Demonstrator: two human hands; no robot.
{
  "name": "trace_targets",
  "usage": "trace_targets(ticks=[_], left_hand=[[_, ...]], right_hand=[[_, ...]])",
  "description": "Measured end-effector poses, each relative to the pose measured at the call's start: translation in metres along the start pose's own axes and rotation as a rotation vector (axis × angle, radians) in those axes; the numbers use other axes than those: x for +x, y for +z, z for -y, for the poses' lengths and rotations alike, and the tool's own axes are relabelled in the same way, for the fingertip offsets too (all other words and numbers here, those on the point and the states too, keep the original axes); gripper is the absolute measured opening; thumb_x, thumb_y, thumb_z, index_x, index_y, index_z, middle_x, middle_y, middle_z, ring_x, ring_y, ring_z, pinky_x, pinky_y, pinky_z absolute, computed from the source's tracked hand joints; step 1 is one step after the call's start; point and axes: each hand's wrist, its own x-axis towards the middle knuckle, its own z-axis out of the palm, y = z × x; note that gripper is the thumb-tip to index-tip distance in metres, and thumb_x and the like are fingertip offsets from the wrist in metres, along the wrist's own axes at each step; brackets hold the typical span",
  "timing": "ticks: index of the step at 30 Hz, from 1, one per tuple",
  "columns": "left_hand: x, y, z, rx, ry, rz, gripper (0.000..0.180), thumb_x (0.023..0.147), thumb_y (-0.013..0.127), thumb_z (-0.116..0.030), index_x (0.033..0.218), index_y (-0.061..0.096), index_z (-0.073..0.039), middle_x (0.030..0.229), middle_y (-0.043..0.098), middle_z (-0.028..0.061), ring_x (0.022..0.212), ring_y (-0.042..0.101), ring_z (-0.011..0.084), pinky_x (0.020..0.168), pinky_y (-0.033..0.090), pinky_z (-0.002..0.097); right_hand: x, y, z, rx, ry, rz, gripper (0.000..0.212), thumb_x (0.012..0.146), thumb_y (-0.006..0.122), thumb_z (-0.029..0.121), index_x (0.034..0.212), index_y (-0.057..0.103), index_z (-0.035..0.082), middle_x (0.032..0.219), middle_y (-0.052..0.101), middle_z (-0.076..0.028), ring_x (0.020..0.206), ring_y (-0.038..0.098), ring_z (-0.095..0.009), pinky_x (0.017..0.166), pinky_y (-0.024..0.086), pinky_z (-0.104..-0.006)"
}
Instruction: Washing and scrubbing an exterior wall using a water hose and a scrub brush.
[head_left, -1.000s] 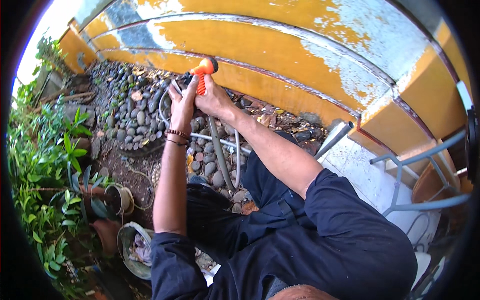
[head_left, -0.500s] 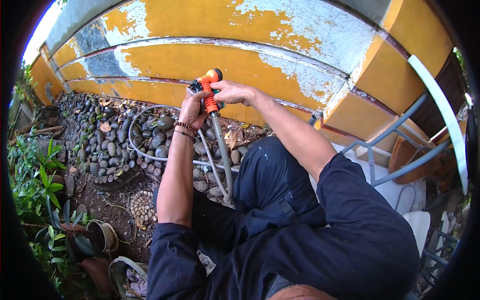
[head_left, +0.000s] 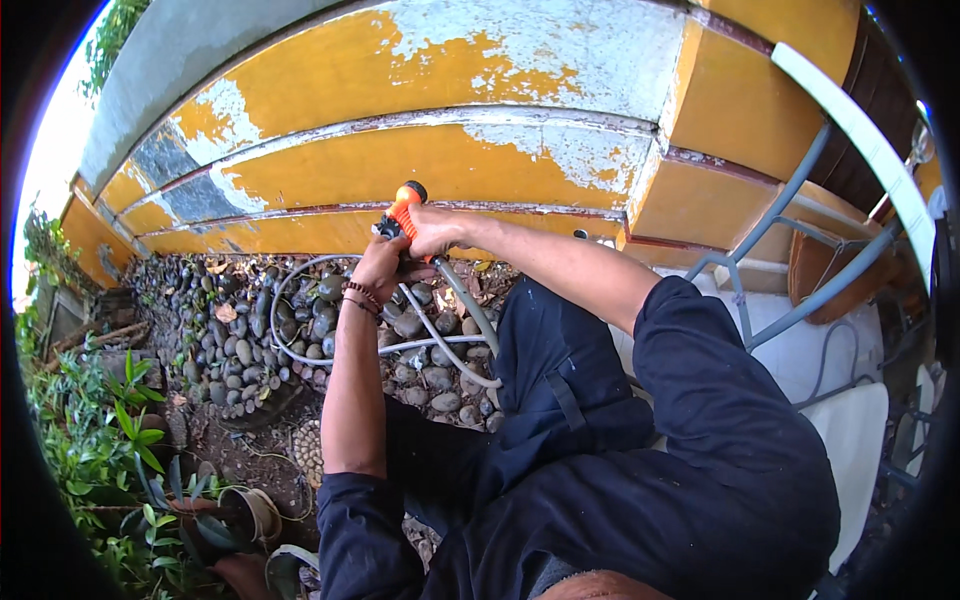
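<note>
An orange hose spray nozzle with a black head points up and away toward the wall. My right hand is closed round its ribbed orange body from the right. On the left side, my left hand has its fingers closed on the dark trigger part of the same nozzle; its fingertips are partly hidden. A thick grey hose runs down from the nozzle toward my bent knee. A thinner pale hose loops over the stones beside my left wrist, which wears beaded bracelets.
Dark rounded stones cover the ground before a peeling yellow wall. Leafy plants and a plant pot stand at the left. Grey metal tubing and a white chair seat are at the right.
The nozzle and both hands sit lower and slightly left in the view, which has itself shifted. My right hand has slid round to cover more of the orange body.
</note>
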Motion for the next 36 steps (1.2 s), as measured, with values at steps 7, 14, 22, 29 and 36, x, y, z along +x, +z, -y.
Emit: trace_targets(ticks=[7,14,22,29,36], left_hand=[[0.002,-0.008,-0.035,0.099,0.159,0.017,0.031,0.103,0.049,-0.009,0.133,0.051,-0.001,0.112,0.071,0.0157,0.094,0.075,0.0308,0.082,0.065,0.0418],[0.054,0.008,-0.030,-0.031,0.201,0.087,0.029,0.098,0.047,-0.004,0.125,0.054,0.003,0.114,0.070,0.0158,0.097,0.074,0.0316,0.088,0.063,0.0422],[0.080,0.017,-0.015,-0.020,0.068,0.171,0.022,0.100,0.051,-0.010,0.120,0.059,-0.003,0.102,0.073,0.0100,0.080,0.073,0.0197,0.067,0.062,0.0328],[0.076,0.041,-0.014,-0.069,-0.155,0.165,0.021,0.098,0.052,-0.010,0.109,0.062,0.005,0.102,0.073,0.0153,0.086,0.074,0.0231,0.077,0.062,0.0352],[0.081,0.033,-0.018,-0.455,0.016,0.315,0.040,0.097,0.050,-0.020,0.131,0.055,0.002,0.112,0.072,0.0164,0.092,0.073,0.0251,0.086,0.061,0.0401]], right_hand=[[0.000,-0.019,-0.038,0.834,-0.020,0.018,0.070,0.086,0.073,0.032,0.147,0.043,0.016,0.128,0.059,-0.014,0.105,0.064,-0.023,0.080,0.059,-0.0468],[0.022,-0.034,-0.078,0.890,0.232,-0.374,0.066,0.090,0.071,0.026,0.145,0.043,0.002,0.118,0.060,-0.017,0.101,0.063,-0.021,0.078,0.054,-0.0427],[0.020,-0.051,-0.120,1.127,0.297,0.071,0.020,0.080,0.079,0.031,0.086,0.068,0.016,0.072,0.063,0.002,0.064,0.055,-0.012,0.064,0.044,-0.0358],[0.021,-0.078,-0.174,0.825,0.499,0.168,0.021,0.085,0.076,0.032,0.091,0.069,0.012,0.073,0.064,0.001,0.066,0.063,-0.010,0.057,0.048,-0.0269],[-0.074,-0.099,-0.221,0.823,0.193,-0.420,0.050,0.081,0.086,0.023,0.118,0.059,0.002,0.111,0.063,-0.010,0.094,0.063,-0.013,0.064,0.055,-0.0306]])
